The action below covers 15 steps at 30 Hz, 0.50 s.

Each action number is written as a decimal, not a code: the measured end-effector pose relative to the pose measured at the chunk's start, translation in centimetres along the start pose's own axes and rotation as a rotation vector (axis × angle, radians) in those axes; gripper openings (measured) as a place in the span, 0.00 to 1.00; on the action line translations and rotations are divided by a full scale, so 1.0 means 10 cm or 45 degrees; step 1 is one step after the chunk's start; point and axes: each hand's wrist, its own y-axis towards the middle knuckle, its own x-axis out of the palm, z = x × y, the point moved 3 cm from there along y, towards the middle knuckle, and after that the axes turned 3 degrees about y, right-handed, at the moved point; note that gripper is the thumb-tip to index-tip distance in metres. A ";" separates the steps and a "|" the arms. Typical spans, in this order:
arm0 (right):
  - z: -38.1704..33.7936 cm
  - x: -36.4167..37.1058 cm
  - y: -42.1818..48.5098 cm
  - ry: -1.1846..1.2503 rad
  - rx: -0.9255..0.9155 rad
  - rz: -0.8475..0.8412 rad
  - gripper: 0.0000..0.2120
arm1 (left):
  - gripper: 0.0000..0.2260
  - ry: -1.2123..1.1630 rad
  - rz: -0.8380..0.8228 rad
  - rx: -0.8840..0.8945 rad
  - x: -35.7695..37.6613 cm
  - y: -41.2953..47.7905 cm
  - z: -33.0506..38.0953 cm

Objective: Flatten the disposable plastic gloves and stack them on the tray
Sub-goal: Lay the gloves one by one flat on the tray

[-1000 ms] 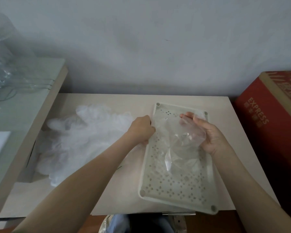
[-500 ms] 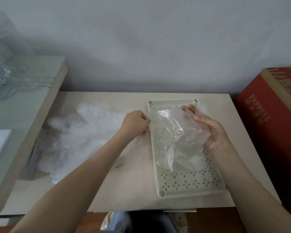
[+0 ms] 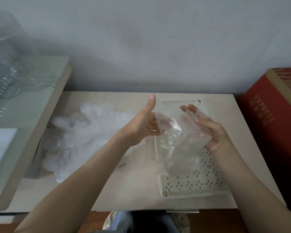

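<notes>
A clear plastic glove hangs crumpled between my two hands, above the white perforated tray on the beige table. My left hand holds the glove's left edge with curled fingers, thumb pointing up. My right hand is raised palm inward with the glove's upper right part draped over its fingers and gripped there. A heap of more crumpled clear gloves lies on the table to the left of my left forearm.
A red cardboard box marked EXPRESS stands right of the table. At the left, a glass-topped surface carries clear plastic ware. The wall runs behind the table.
Both hands rose from the tray with the glove. My left hand left the tray's edge and took the glove's left side. The tray now lies squarer to the table.
</notes>
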 end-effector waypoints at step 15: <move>-0.04 -0.23 0.10 -0.864 -0.061 0.478 0.21 | 0.08 0.891 0.746 0.200 0.03 0.07 -0.23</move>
